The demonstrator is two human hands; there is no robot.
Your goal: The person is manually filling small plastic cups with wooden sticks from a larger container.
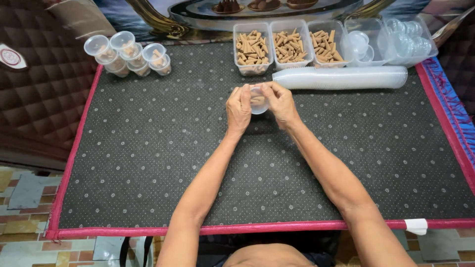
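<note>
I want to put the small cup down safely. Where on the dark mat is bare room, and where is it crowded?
Both hands, left hand and right hand, hold the small cup. The mat is bare left of the forearms and right of them, below the sleeve of stacked cups. The far edge is crowded: lidded cups and trays of cones.

3 clear rectangular tubs of tan cones along mat's far edge; round red-white label far left.

- Left hand and right hand grip a small clear plastic cup between them.
- Long stack of nested clear cups lies on the dark dotted mat.
- Three clear rectangular tubs of tan cones sit behind.
</note>
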